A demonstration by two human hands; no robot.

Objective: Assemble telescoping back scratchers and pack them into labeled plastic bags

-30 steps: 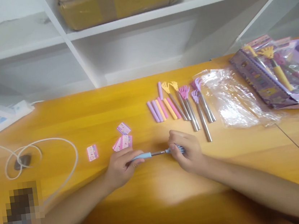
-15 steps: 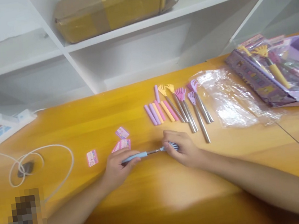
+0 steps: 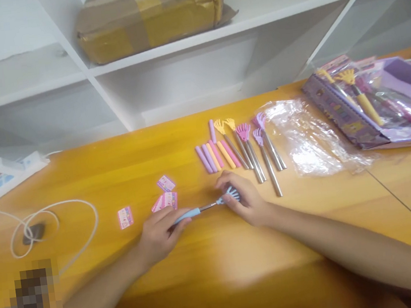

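Note:
A blue telescopic back scratcher (image 3: 208, 206) is held level between both hands above the table. My left hand (image 3: 159, 234) is closed round its blue handle, thumb along the near side. At the claw-shaped head, my right hand (image 3: 246, 196) curls loosely, the thumb against the blue claw and the fingers arched over it. A short metal rod shows between handle and claw. Beyond my right hand lie several back scratcher rods (image 3: 255, 160) with yellow, pink and purple claws. Several loose coloured handle sleeves (image 3: 211, 157) lie left of them.
Small printed cards (image 3: 166, 199) lie beyond my left hand. Crumpled clear plastic bags (image 3: 309, 141) rest right of the rods, beside a purple display box (image 3: 351, 121) of bagged back scratchers. A white cable (image 3: 92, 208) and power strip (image 3: 9, 175) are at left. A taped carton (image 3: 151, 20) sits on the shelf.
My right hand's fingers have loosened and lifted round the claw, so more of it shows. My left hand keeps its hold on the handle. The view has shifted slightly.

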